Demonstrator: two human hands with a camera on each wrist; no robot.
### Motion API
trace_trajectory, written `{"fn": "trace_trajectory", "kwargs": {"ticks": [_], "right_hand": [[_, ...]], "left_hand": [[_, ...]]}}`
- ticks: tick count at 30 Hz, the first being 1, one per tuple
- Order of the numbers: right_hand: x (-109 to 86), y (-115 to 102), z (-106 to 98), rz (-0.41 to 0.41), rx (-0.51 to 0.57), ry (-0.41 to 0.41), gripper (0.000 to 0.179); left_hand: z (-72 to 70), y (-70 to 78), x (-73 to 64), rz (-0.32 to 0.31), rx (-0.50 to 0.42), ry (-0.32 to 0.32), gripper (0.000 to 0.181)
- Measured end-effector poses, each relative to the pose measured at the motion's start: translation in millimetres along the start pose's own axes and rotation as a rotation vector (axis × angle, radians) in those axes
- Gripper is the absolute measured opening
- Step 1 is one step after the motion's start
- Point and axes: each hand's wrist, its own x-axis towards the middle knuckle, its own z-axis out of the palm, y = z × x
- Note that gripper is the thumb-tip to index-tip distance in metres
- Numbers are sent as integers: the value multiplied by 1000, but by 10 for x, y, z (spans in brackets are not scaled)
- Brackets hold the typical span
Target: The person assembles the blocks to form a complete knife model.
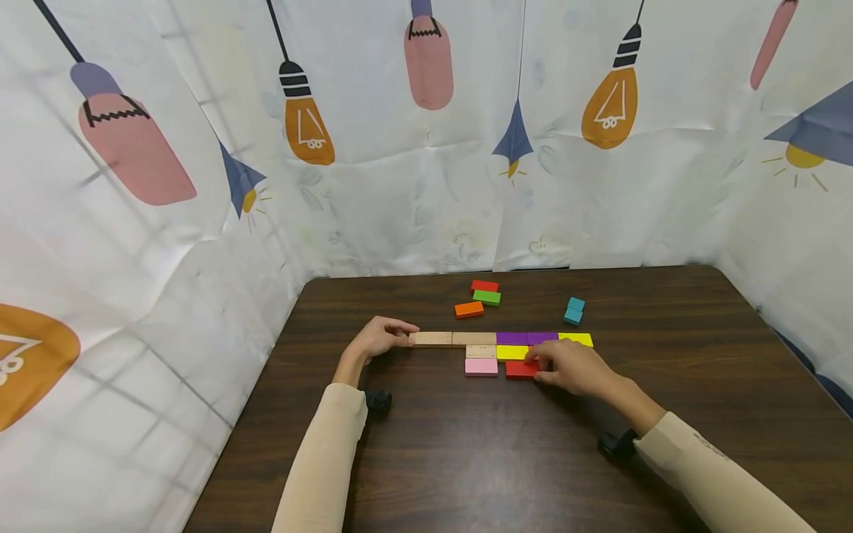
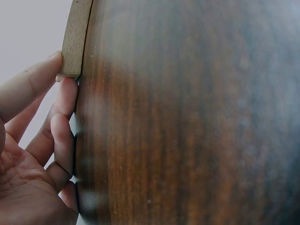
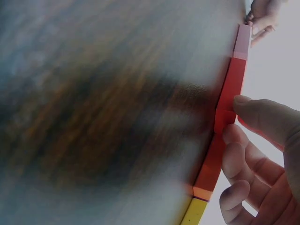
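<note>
My left hand point(image 1: 383, 337) pinches the left end of a plain wooden block point(image 1: 432, 338), thumb and fingertips around its end. Rightward in that row come another wooden block point(image 1: 474, 338), two purple blocks point(image 1: 511, 338) and a yellow block point(image 1: 576, 339). Below them lie a small wooden block point(image 1: 480, 352) and a second yellow block point(image 1: 512, 353). In the nearest row, a pink block point(image 1: 481, 367) sits left of a red block point(image 1: 520, 369), a narrow gap between them. My right hand point(image 1: 576, 368) grips that red block's right end. An orange-red block point(image 3: 209, 166) shows beside the fingers in the right wrist view.
Behind the rows lie an orange block point(image 1: 469, 310), a green block point(image 1: 486, 297) and another red block point(image 1: 484, 286). Two blue blocks point(image 1: 573, 316) lie back right. The dark table point(image 1: 466, 459) meets a patterned curtain point(image 1: 426, 200) at its far edge.
</note>
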Motion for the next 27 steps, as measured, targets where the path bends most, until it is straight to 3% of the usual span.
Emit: {"fn": "trace_trajectory", "kwargs": {"ticks": [27], "right_hand": [[116,-64,30,-1,41,-11,28]], "left_hand": [[0,-6,6,-1,-5,-2,28]]}}
